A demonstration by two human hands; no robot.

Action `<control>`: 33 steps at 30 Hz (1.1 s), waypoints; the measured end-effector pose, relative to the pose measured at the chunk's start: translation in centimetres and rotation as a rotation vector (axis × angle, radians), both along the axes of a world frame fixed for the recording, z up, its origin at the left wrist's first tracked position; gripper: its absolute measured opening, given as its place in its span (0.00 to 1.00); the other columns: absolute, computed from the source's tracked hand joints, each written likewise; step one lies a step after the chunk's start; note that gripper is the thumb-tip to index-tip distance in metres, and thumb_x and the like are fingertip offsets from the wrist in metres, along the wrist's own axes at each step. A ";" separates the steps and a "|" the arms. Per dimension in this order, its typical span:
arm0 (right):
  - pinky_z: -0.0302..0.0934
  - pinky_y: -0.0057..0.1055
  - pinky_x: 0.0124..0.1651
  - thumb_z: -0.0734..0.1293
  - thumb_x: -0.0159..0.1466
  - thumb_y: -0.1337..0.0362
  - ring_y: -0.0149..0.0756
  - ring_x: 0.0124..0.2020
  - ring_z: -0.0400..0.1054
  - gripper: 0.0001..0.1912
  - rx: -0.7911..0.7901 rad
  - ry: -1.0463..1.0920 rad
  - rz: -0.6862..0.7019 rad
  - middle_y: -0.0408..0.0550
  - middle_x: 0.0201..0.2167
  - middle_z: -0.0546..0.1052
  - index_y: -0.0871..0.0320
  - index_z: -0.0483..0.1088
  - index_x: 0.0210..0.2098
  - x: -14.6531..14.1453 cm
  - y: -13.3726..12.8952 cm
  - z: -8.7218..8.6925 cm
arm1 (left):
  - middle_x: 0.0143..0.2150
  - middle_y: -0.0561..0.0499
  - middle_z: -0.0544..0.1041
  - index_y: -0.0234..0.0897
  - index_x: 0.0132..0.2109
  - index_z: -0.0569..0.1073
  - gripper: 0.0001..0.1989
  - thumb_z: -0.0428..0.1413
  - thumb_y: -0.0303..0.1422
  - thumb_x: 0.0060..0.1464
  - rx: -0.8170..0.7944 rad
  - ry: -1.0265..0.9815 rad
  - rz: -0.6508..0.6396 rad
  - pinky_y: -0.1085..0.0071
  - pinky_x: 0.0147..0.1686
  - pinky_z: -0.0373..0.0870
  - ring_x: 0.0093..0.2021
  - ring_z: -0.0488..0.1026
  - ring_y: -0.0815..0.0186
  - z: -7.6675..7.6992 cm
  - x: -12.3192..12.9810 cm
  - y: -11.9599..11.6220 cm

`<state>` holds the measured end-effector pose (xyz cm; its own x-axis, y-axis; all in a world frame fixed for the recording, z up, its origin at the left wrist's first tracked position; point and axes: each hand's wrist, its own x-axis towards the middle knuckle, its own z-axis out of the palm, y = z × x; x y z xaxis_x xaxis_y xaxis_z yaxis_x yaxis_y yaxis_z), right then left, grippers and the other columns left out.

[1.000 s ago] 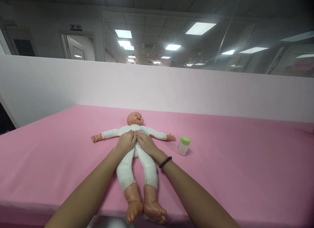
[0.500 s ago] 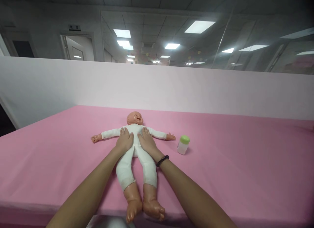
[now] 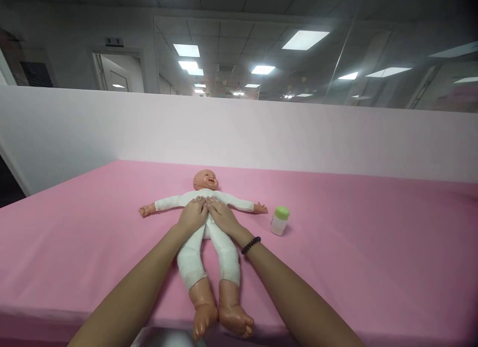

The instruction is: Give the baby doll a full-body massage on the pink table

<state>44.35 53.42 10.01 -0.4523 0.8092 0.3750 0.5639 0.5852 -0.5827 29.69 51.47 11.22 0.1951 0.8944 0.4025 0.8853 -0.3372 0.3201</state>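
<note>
A baby doll (image 3: 228,257) with a white cloth body lies on its back, its head away from me and its bare feet near the table's front edge. Both its arms stretch out sideways. My left hand (image 3: 193,214) rests flat on the left part of its chest, fingers extended. On the right part lies my right hand (image 3: 223,215), also flat, with a dark coiled band round the wrist. The fingertips of the two hands meet at the middle of the chest. Neither hand grasps anything.
A small bottle (image 3: 279,222) with a green cap stands just right of the doll's hand. Pink cloth (image 3: 354,252) covers the table. Behind it rises a low white wall (image 3: 261,133) with glass above, and a doorway shows at the back left.
Both hands have slid inward over the doll's chest, so the fingertips, apart before, now come together at the middle. The doll and the bottle stay in place.
</note>
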 end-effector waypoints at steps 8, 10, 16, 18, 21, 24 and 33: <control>0.34 0.61 0.73 0.51 0.74 0.54 0.48 0.77 0.36 0.31 -0.132 -0.125 -0.166 0.52 0.76 0.44 0.55 0.51 0.74 -0.5 0.8 0.2 | 0.76 0.38 0.49 0.30 0.72 0.56 0.30 0.37 0.36 0.68 -0.183 -0.046 0.057 0.47 0.71 0.45 0.76 0.45 0.52 -0.8 -0.5 1.3; 0.36 0.58 0.74 0.53 0.73 0.54 0.49 0.77 0.37 0.33 -0.148 -0.066 -0.233 0.56 0.76 0.44 0.60 0.50 0.74 -0.7 0.9 -0.1 | 0.76 0.34 0.48 0.26 0.72 0.55 0.31 0.39 0.37 0.67 -0.177 -0.058 0.118 0.48 0.70 0.48 0.76 0.45 0.50 -0.9 -0.5 1.3; 0.56 0.43 0.68 0.57 0.71 0.60 0.49 0.65 0.65 0.24 0.033 0.065 -0.347 0.65 0.61 0.71 0.68 0.70 0.60 -0.2 0.0 -0.4 | 0.58 0.34 0.76 0.29 0.52 0.75 0.21 0.43 0.36 0.66 -0.030 0.018 0.187 0.60 0.56 0.67 0.60 0.72 0.52 0.5 -0.1 -0.5; 0.65 0.41 0.58 0.56 0.71 0.62 0.46 0.50 0.75 0.20 0.095 0.118 -0.299 0.59 0.48 0.80 0.62 0.77 0.47 0.0 -0.6 -0.1 | 0.45 0.41 0.81 0.35 0.41 0.77 0.18 0.43 0.35 0.66 0.022 0.056 0.159 0.63 0.47 0.70 0.47 0.78 0.56 1.1 0.1 -1.4; 0.68 0.36 0.55 0.58 0.70 0.63 0.41 0.45 0.78 0.18 0.135 0.239 -0.168 0.52 0.43 0.83 0.58 0.80 0.41 0.2 -0.9 0.0 | 0.41 0.45 0.82 0.37 0.38 0.78 0.18 0.44 0.34 0.66 0.070 0.074 0.068 0.66 0.43 0.70 0.43 0.78 0.59 1.4 0.4 -2.0; 0.63 0.36 0.64 0.60 0.66 0.66 0.39 0.56 0.74 0.19 0.114 0.289 -0.069 0.52 0.52 0.80 0.60 0.79 0.49 0.2 -0.4 -0.4 | 0.46 0.45 0.82 0.37 0.44 0.79 0.17 0.44 0.32 0.66 0.053 0.065 -0.014 0.66 0.46 0.71 0.45 0.78 0.59 1.0 0.4 -1.6; 0.33 0.47 0.76 0.49 0.73 0.61 0.40 0.77 0.39 0.32 -0.052 -0.135 -0.011 0.54 0.75 0.48 0.65 0.50 0.74 0.1 0.7 0.2 | 0.76 0.43 0.52 0.30 0.74 0.54 0.30 0.36 0.34 0.68 -0.166 0.096 -0.058 0.52 0.73 0.42 0.76 0.46 0.57 -0.5 -0.5 0.8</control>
